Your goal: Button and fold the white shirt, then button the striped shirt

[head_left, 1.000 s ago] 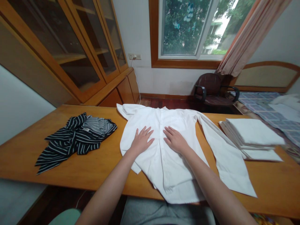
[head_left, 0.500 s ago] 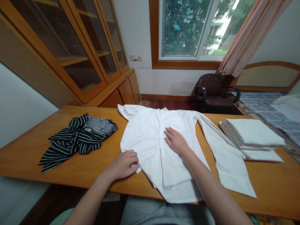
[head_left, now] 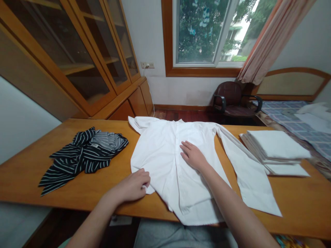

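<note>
A white button shirt lies spread face up on the wooden table, its hem hanging over the near edge and one sleeve stretched toward the right. My left hand is closed, pinching the shirt's lower left edge. My right hand lies flat with fingers stretched out on the middle of the shirt, by the button line.
A crumpled black-and-white striped garment lies left of the shirt. A stack of folded white cloth sits at the right. Beyond the table are a dark armchair, a glass-door cabinet, a window and a bed.
My left hand left the shirt's chest, drew back to its lower left edge and closed on the cloth. My right hand stayed flat in place.
</note>
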`<state>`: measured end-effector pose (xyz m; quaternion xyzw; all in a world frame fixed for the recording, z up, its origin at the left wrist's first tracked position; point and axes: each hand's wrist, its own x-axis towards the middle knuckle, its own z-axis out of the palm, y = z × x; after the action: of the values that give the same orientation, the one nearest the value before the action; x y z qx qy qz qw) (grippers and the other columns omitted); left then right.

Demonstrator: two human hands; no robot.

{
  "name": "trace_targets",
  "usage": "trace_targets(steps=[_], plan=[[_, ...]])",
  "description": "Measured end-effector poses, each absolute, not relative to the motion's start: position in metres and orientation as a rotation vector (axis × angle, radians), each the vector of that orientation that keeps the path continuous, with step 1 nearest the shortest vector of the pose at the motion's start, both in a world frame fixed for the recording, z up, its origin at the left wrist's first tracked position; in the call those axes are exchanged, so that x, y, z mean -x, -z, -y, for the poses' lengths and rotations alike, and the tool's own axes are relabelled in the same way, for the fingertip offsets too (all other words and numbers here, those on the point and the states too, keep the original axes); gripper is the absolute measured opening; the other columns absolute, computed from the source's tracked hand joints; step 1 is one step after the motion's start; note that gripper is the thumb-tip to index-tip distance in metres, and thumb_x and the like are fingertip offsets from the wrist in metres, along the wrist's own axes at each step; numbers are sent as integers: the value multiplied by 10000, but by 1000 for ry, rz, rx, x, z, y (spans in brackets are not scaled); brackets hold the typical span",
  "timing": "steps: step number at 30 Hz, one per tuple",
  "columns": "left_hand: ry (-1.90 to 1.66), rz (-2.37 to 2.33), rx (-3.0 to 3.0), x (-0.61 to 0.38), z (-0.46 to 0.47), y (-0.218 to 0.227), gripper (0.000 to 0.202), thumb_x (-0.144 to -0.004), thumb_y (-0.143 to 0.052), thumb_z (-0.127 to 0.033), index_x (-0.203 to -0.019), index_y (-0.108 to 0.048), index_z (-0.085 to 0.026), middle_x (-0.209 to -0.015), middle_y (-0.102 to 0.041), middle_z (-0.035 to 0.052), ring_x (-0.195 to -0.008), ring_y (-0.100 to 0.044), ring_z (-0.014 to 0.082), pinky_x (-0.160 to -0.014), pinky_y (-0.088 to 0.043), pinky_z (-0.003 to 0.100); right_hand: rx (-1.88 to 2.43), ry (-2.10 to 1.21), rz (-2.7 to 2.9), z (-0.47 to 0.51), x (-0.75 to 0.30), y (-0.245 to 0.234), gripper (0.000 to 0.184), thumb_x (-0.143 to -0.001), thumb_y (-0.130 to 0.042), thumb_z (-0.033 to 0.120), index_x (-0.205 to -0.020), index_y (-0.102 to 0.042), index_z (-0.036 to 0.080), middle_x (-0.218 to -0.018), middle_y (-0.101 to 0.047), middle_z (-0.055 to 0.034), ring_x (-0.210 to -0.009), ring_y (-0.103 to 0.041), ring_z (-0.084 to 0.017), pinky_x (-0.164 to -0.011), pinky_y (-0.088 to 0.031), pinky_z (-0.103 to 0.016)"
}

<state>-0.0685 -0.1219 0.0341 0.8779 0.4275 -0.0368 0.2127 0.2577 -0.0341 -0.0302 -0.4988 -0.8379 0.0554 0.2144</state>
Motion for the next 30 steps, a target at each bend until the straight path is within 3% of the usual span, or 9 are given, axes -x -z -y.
trace_targets(steps=[7,15,20,30], plan=[[420,-1424,-2251,93,114,-43,172,-772,-448,-136,-677,-581,-190,-825,-657,53,-753,-576,202,-663,-407,292,1374,-177,2300,35,-258,30,415,-961,-514,311,-1345,-603,179,-1473,-523,-105,-1402,-428,-276,-1160,-369,-469],[670,-1686,-2119,119,129,-51,150,-725,-486,-172,-724,-630,-214,-816,-694,78,-749,-640,282,-592,-372,321,1380,-163,2295,36,-257,30,407,-963,-510,310,-1336,-608,181,-1468,-530,-97,-1398,-433,-273,-1152,-379,-465],[368,-1617,-2311,96,123,-64,173,-862,-465,-283,-789,-607,-216,-846,-684,66,-788,-640,243,-657,-407,315,1386,-161,2299,35,-257,31,412,-961,-510,308,-1336,-607,169,-1466,-531,-105,-1402,-427,-278,-1154,-377,-469],[-405,-1424,-2474,-3,57,-25,155,-902,-494,-186,-884,-645,-216,-904,-663,32,-892,-620,190,-794,-478,299,1349,-172,2256,36,-257,31,377,-946,-526,283,-1294,-638,191,-1418,-577,-99,-1363,-474,-266,-1141,-398,-463]])
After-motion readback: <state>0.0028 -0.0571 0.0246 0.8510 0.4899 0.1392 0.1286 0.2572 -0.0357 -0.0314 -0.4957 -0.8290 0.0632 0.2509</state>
